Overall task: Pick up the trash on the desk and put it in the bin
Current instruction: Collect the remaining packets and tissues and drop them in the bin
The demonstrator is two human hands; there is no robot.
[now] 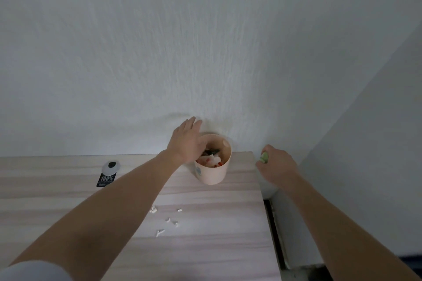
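white textured wall (205, 41) behind; pale wood-grain table (205, 246) beneath both forearms. peach bin (213, 172) stands at the far table edge, filled with mixed trash. left hand (186, 141) spread flat over the bin's left rim. right hand (277, 167), right of the bin, beyond the table edge, closed around a green scrap (264, 157). black-and-white tag (107, 173) lies left of the left forearm. white paper bits (167, 220) lie scattered nearer than the bin.

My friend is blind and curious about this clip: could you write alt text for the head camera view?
A person's left hand reaches over a small beige bin of trash at the desk's far edge, by a white wall. The right hand, past the desk's right edge, holds a small green item. White paper scraps and a black tag lie on the desk.
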